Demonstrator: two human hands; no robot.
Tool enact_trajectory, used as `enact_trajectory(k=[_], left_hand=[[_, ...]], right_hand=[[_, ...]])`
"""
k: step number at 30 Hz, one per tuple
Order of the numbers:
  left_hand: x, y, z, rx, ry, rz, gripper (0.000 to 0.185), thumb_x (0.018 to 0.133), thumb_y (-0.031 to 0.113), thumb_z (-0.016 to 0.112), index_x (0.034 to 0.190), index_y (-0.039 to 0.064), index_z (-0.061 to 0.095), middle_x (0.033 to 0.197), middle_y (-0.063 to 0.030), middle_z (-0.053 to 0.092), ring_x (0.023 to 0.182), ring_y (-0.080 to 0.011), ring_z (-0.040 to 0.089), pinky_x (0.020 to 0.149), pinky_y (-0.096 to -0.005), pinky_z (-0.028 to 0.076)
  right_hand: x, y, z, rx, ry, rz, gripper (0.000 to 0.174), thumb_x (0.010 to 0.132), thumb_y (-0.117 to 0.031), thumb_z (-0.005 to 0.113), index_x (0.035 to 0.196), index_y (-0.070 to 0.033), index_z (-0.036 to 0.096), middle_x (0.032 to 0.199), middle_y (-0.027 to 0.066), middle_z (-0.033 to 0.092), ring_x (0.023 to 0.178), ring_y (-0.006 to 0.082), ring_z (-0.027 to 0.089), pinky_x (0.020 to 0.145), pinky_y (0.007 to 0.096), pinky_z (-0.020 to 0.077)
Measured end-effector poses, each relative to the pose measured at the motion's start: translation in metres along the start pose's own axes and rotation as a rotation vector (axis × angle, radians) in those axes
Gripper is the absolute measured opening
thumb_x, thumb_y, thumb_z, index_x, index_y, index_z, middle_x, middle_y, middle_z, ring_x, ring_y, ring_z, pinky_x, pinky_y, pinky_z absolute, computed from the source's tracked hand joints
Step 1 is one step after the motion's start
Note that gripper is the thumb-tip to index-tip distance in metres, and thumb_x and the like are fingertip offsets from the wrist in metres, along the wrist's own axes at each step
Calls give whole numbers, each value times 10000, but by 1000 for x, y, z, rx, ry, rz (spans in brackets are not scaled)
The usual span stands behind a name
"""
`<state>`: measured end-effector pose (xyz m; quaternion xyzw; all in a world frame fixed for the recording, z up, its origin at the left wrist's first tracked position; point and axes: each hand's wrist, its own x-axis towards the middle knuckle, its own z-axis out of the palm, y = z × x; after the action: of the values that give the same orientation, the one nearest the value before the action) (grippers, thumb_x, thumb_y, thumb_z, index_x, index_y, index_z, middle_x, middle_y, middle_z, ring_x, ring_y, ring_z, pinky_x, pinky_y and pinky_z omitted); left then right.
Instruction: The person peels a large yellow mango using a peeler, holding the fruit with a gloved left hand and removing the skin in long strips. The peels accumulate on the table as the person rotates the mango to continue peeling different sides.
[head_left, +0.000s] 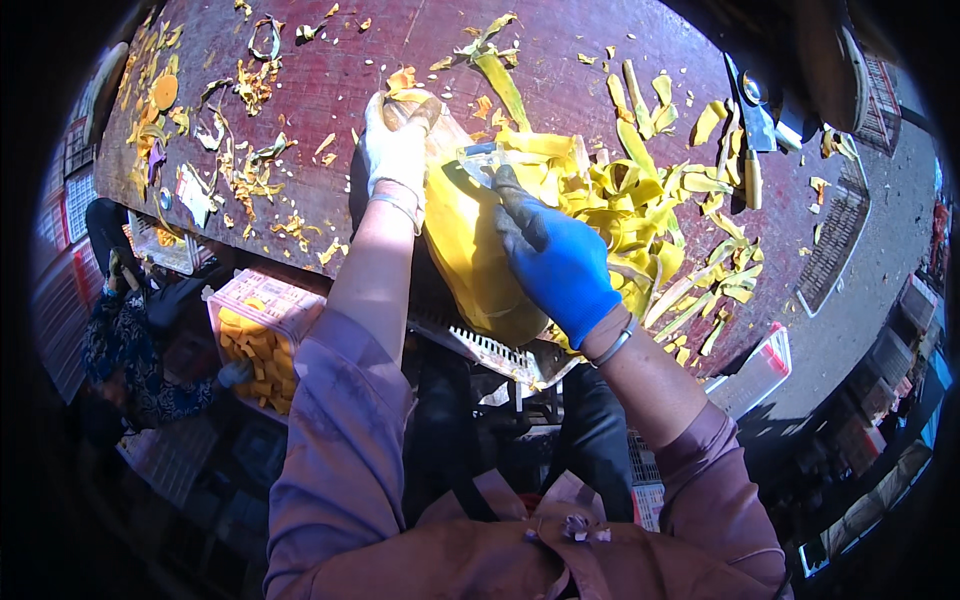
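A long, partly peeled yellow squash lies at the near edge of a dark red table, its far end paler orange. My left hand, in a white glove with soiled fingertips, grips that far end. In a blue glove, my right hand holds a peeler against the squash's upper right side. Curled yellow peels are heaped to the right of the squash, partly behind my right hand. The peeler's blade is hard to make out.
A cleaver rests at the table's right, near a tool with a wooden handle. Scraps and seeds litter the table's left. Below it, a pink crate holds orange squash chunks, with another person beside it. A white crate stands under the squash.
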<state>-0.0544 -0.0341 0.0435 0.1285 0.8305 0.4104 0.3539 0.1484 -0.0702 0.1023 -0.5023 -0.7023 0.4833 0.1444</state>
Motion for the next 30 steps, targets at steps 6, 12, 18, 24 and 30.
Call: enact_trajectory(k=[6, 12, 18, 24, 30], left_hand=[[10, -17, -13, -41, -19, 39, 712, 915, 131, 789, 1542, 75, 458, 1456, -145, 557, 1280, -253, 579, 1085, -362, 483], [19, -22, -11, 69, -41, 97, 872, 822, 231, 912, 1537, 36, 452, 1467, -154, 551, 1312, -259, 551, 1122, -371, 456], [21, -17, -2, 226, -23, 22, 953, 798, 209, 916, 1571, 37, 386, 1482, -155, 539, 1325, -261, 549, 1110, -374, 468], [46, -53, -6, 259, 79, 64, 977, 752, 254, 911, 1557, 61, 392, 1474, -220, 538, 1324, -342, 574, 1112, -427, 474], [60, -63, -11, 249, 61, 137, 958, 743, 247, 905, 1533, 10, 418, 1458, -220, 551, 1310, -325, 587, 1098, -412, 484]], right_hand=[[-18, 12, -8, -214, -189, -59, 241, 967, -285, 641, 1155, -166, 733, 897, 163, 728, 810, 370, 717, 692, 470, 577], [-75, 22, -20, 588, -58, 417, 437, 1054, -136, 617, 1484, -71, 572, 1111, 31, 748, 879, 166, 701, 775, 268, 545], [16, 26, 6, 264, -191, 255, 426, 1035, -317, 589, 1400, -106, 650, 1152, 171, 737, 1014, 320, 703, 892, 397, 552], [17, 20, 6, 37, -337, 192, 428, 1025, -412, 534, 1360, -189, 678, 1033, 227, 733, 944, 433, 700, 848, 500, 558], [-107, 54, -3, 141, -192, 156, 370, 985, -181, 707, 1350, -122, 685, 977, 189, 744, 890, 356, 741, 753, 390, 580]])
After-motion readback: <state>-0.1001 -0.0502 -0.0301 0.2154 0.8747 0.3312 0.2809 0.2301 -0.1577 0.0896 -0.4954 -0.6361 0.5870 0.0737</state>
